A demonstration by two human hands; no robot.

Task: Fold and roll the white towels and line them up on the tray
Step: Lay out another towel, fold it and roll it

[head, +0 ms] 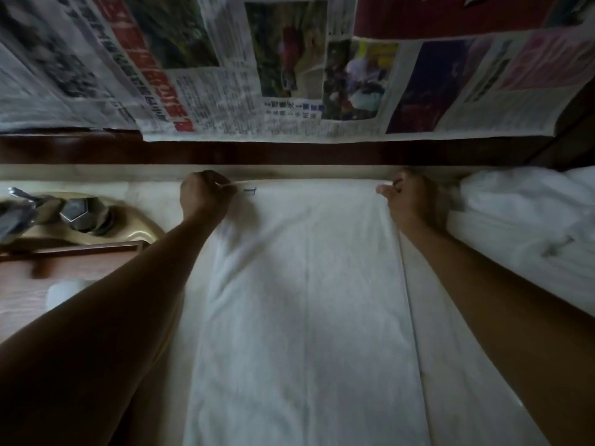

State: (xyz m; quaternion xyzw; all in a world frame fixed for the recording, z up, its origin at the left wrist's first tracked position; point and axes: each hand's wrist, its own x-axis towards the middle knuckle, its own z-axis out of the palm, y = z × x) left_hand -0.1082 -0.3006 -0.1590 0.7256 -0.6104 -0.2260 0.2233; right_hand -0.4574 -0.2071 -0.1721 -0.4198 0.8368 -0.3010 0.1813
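Your left hand [206, 196] is curled tight, pinching the far corner of the flat white towel [306, 284] on the side nearest the faceted metal tap handle [79, 214]. Your right hand [409, 201] pinches the opposite far corner, thumb out along the hem. The towel lies spread on the pale surface [151, 197] just right of the tap handle and runs lengthwise back toward you.

The likely trouble is a skewed fold. If one hand leads the other as you bring the corners back, the long edges won't meet and the roll will probably come out coned. Both grips are only on the hem, so a quick pull could slip a corner free.

The heap of loose white towels [531, 214], on the far side of the flat towel from the tap handle, is touching or nearly touching your right hand. A fold of it could get dragged along.

There is no room beyond the tap handle's line: the towel's far hem sits against the dark wooden band [289, 152] under the newspaper sheets [289, 75]. The open room is toward you. The brown wooden board [38, 268] in front of the tap handle may be the tray, though it is too blurred to be sure.
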